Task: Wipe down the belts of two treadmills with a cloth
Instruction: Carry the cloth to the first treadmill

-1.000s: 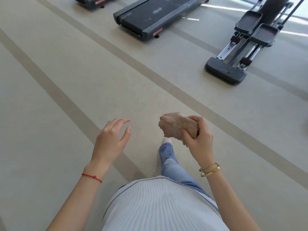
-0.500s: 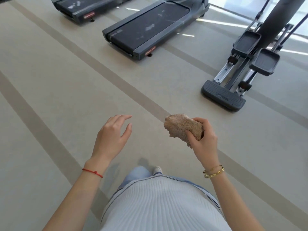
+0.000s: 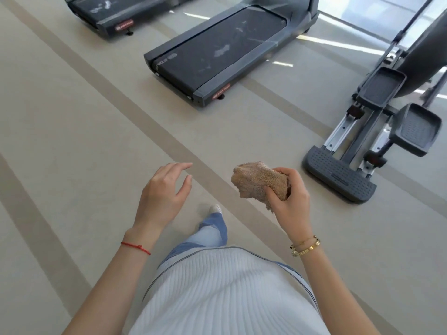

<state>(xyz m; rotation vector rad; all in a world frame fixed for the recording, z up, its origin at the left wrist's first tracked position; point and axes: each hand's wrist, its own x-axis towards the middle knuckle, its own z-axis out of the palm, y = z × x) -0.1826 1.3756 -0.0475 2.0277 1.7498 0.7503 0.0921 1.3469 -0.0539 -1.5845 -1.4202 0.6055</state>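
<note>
Big beige gym floor (image 3: 72, 131) with darker tan stripes running diagonally across it, everything sits on that. Nearest treadmill (image 3: 217, 56) is parked toward the far middle of the floor, dark grey frame, and its black belt (image 3: 217, 48) has pale smudgy marks all over it. There's a red label on the near right corner of the frame. A second treadmill (image 3: 101, 13) sits at the far left edge, only its rear end in view, belt just as smeared. Over on the right edge there's an elliptical trainer (image 3: 377, 131) with two grey foot pedals, silver rails and a ribbed black end plate.

Closer in, the person's white ribbed top (image 3: 227, 293) fills the bottom, with one blue-jeans leg (image 3: 210, 233) and a white shoe stepping forward on the floor.

Right hand (image 3: 287, 199), gold bracelets on the wrist, has its fingers and thumb wrapped around a bunched-up brownish terry cloth (image 3: 258, 181), held in the air well short of both treadmills. Left hand (image 3: 164, 192), red string on the wrist, is just hanging out in front with loose spread fingers, holding nothing.
</note>
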